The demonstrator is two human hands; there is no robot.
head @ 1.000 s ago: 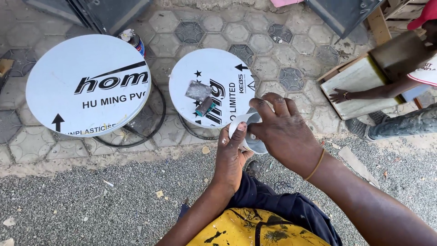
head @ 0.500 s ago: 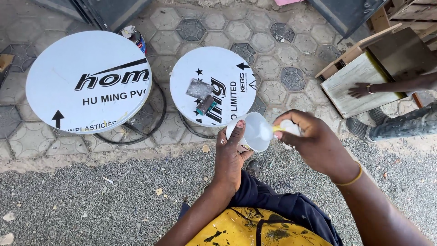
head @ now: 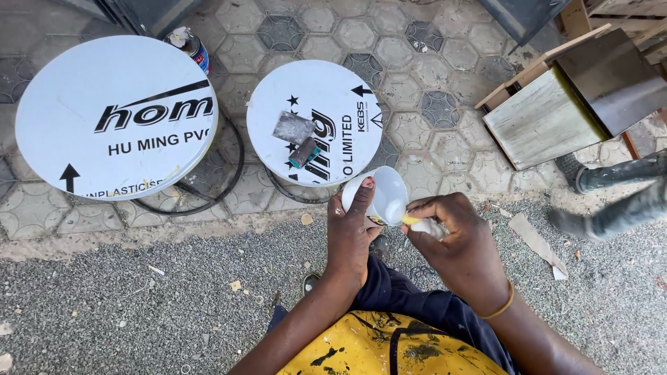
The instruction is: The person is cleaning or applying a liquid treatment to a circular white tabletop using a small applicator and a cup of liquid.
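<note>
White plastic cup [head: 387, 196], small and round, sits tilted in the left hand [head: 351, 236], mouth turned toward the right hand [head: 462, 243]; the left fingers are curled around its near wall with the thumb [head: 363, 196] lying up over the rim, so it is gripped rather than balanced. The right hand's fingertips are pinched shut on a small pale wad with a yellow edge [head: 420, 223], perhaps a bit of cloth or sponge, though I cannot tell which, and this touches the cup's lower rim just beside the left palm. Working that wad well looks to me a matter of keeping the left grip firm and the cup's tilt constant, so the pinching fingers can press along the inside wall without the cup turning away; short strokes near the rim would suit, since the thumb covers part of the lip. Beyond the left fingertips stands a white round disc [head: 316, 121], with a grey square piece [head: 292, 127] and a small dark block with a teal end [head: 304, 153] lying on it. Farther off to the left-hand side is a larger white disc [head: 104, 90], a spray can [head: 192, 47] just past it. Beyond the right hand lies a wooden board [head: 542, 118] on hexagonal paving [head: 431, 76].
</note>
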